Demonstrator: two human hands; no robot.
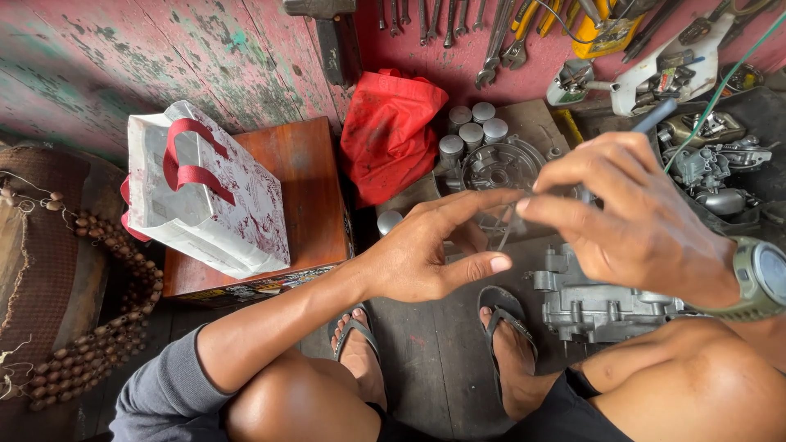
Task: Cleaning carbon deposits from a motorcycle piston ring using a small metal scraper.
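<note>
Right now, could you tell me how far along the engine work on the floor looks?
Done: the engine casing lies bare on the floor, with a round cover and four cylinders beyond it. In hand: both hands, left and right, meet fingertip to fingertip; anything pinched is unclear. Left: parts remain separate.

The right hand [634,221] hides most of the thin dark tool [655,115]; whatever its fingers [565,211] pinch is blurred.
</note>
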